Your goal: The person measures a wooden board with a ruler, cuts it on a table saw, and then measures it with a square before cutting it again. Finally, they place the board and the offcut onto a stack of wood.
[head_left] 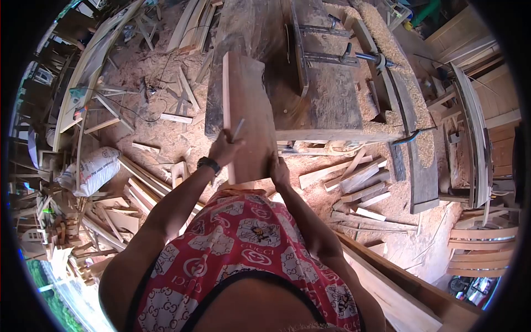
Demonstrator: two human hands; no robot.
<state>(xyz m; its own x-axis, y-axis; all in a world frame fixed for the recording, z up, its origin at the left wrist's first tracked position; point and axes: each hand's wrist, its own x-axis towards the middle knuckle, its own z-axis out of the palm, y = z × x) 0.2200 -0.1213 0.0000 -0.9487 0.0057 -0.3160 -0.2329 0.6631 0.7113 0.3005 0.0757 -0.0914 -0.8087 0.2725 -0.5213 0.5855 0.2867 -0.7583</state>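
Note:
A thick wooden board (250,119) with a rough, wavy right edge rests its far part on the worn workbench (334,105), its near end reaching over the edge toward my body. My left hand (224,150), with a dark watch on the wrist, is closed at the board's left edge. A thin grey pencil-like stick (238,129) sticks up from its fingers. Near the board's close right corner, my right hand (280,172) grips the edge; some of its fingers are hidden.
An upright wooden fence (298,52) stands on the bench beside metal clamps (332,58). Sawdust covers the long beam (406,94) at right. Offcuts (362,180) litter the floor below the bench. A white sack (94,171) lies at left, near leaning planks (91,72).

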